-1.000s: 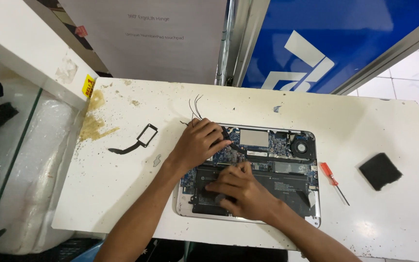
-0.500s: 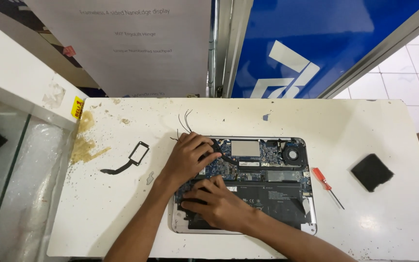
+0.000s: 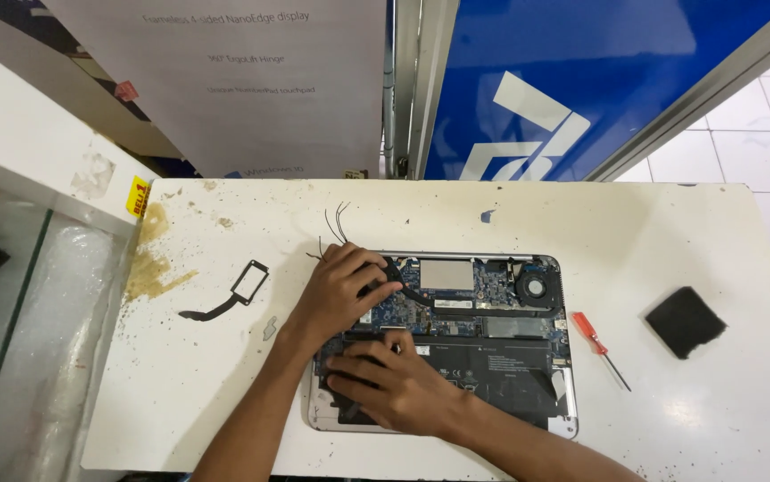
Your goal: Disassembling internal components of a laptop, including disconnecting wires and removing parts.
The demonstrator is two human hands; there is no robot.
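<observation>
While both hands [image 3: 349, 295] cover it: opened laptop [image 3: 492, 330], blue board bare.

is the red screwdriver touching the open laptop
Apart: the head view shows white table between the red screwdriver and the laptop edge.

Both forearms bare, entering from bottom edge, converging toward centre. Left hand [image 3: 342, 290] palm down, wrist slightly bent, fingers curled and spread, fingertips pressed downward just beyond right hand. Right hand [image 3: 394, 384] palm down, nearer the body, just below left hand, index finger [image 3: 391, 344] extended toward left palm, remaining fingers splayed leftward and flat. Right forearm crosses in from lower right, left forearm from lower left. Hands near, not overlapping; neither visibly gripping anything.
</observation>
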